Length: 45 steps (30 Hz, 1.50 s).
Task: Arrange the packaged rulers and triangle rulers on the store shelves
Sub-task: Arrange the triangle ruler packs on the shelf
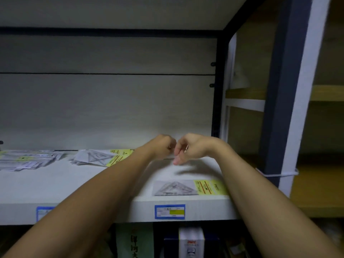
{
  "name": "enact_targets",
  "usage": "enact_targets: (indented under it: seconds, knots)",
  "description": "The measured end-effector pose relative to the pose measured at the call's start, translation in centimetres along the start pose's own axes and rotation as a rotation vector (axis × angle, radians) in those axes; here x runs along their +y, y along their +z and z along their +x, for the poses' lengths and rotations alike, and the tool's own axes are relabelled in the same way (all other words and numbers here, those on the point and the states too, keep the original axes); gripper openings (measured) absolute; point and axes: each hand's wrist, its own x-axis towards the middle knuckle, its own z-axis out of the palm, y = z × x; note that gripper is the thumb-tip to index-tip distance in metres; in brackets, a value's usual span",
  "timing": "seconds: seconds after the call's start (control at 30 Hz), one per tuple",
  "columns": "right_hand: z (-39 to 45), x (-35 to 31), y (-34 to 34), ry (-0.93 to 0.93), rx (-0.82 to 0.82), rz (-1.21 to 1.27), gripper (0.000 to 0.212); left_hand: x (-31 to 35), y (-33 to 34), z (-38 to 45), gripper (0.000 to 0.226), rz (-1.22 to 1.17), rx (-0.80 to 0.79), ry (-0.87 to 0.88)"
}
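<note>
Two bare forearms reach from the lower frame onto the white shelf [55, 185], where the left hand [163, 146] and right hand [191, 148] meet at centre, fingers curled; whether they grip anything cannot be told. One triangle ruler pack [188, 187] lies near the front edge at lower centre, more packs [96, 157] at left.

White shelf [55, 183]: open board left of the front triangle-ruler pack [188, 188]; packs [96, 157] crowd its rear left; dark upright post [216, 101] bounds its right; ample headroom above.

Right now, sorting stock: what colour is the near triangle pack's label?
Yellow label, head view.
</note>
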Motion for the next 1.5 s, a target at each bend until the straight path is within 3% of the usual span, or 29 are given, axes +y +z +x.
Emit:
enact_targets:
  seconds: [0.27,0.57,0.9,0.97,1.03,1.3,1.37,1.5]
  knots:
    - [-0.8,-0.7,0.2,0.133,-0.438,-0.322,0.066,0.8,2.6,0.0,0.023,0.126,-0.124,-0.003]
    - [-1.0,-0.9,0.4,0.15,-0.547,-0.259,0.041,0.9,3.0,0.4,0.027,0.032,-0.12,-0.072]
    - [-1.5,-1.0,0.2,0.224,-0.429,-0.305,0.046,0.0,2.7,0.2,0.046,-0.142,-0.175,-0.177]
    - [-1.6,-1.1,-0.1,0.23,-0.349,-0.339,0.051,-0.3,2.7,0.1,0.049,-0.148,-0.169,-0.189]
    - [-1.6,-1.2,-0.4,0.261,-0.235,-0.33,0.054,-0.6,2.6,0.0,0.037,-0.112,-0.118,-0.169]
    - [-1.8,0.6,-0.1,0.326,0.211,-0.256,0.022,-1.2,1.6,-0.7,0.01,-0.252,0.192,-0.295]
    - [-1.8,1.1,0.2,0.344,0.292,-0.261,0.023,-1.3,0.4,-0.3,0.006,-0.22,0.188,-0.314]
    - [-1.8,1.3,0.6,0.356,0.345,-0.3,0.019,-2.1,-1.6,0.2,0.02,-0.138,0.151,-0.331]
